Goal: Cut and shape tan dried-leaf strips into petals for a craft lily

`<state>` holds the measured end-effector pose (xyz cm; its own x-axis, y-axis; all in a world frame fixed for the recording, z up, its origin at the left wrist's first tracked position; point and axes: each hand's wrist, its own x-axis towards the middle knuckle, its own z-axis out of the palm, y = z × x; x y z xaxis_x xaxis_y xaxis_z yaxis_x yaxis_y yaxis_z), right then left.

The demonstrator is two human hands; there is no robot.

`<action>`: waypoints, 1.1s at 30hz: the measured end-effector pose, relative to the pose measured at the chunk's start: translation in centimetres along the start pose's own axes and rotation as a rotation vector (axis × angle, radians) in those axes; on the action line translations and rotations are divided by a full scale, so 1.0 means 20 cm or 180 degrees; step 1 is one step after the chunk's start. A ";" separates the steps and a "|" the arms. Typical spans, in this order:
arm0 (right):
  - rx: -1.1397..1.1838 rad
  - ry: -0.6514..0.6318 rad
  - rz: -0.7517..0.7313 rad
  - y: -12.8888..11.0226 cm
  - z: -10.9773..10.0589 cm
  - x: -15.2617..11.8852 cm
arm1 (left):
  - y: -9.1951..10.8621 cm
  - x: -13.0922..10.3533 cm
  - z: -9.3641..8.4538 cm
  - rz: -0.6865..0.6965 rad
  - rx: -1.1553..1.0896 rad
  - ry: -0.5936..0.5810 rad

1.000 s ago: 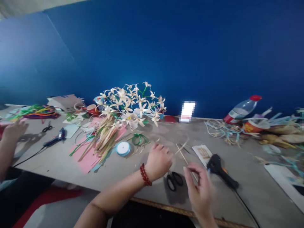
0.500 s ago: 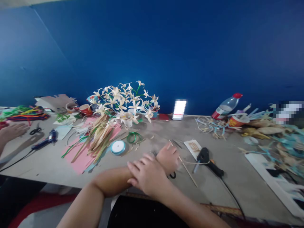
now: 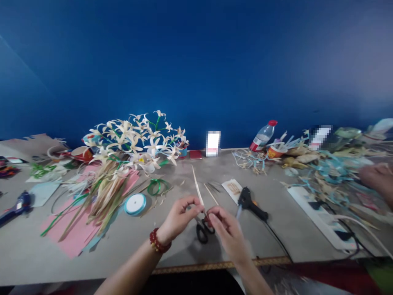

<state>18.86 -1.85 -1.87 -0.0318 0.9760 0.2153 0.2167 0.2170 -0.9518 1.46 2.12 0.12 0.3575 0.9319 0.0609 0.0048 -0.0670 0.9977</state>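
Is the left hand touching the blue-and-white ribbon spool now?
Apart. The head view shows it: the grey table is visible between the fingers and wrist of the left hand and the ribbon spool.

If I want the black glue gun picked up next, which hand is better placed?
Right, I'd judge. The right hand is nearer the black glue gun, which lies on that side. The left hand is farther off and appears to pinch the pale strip; whether the right also holds it is unclear.

This looks like a craft workshop. The table (image 3: 30,254) holds a hot-glue gun (image 3: 254,207), ribbon spool (image 3: 135,203) and artificial flowers (image 3: 132,141).
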 end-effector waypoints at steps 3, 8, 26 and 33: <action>0.0243 -0.0137 0.0223 -0.01 0.05 0.01 | -0.01 -0.02 0.01 -0.0011 -0.0054 0.0003; 0.0693 -0.0486 0.0582 -0.01 0.06 0.01 | -0.03 -0.05 -0.03 -0.0099 -0.0242 -0.0055; -0.3043 -0.0932 0.0187 0.20 0.00 -0.12 | -0.10 -0.13 -0.11 -0.0450 -0.0258 0.0534; -0.0558 -0.0719 0.1203 0.27 -0.12 -0.12 | -0.09 -0.12 -0.07 -0.0475 -0.0794 0.0718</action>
<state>22.41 -3.03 -6.97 -0.1262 0.9694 -0.2107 0.4149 -0.1413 -0.8988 -0.67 0.44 -1.88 0.1551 0.9819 -0.1087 -0.1964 0.1385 0.9707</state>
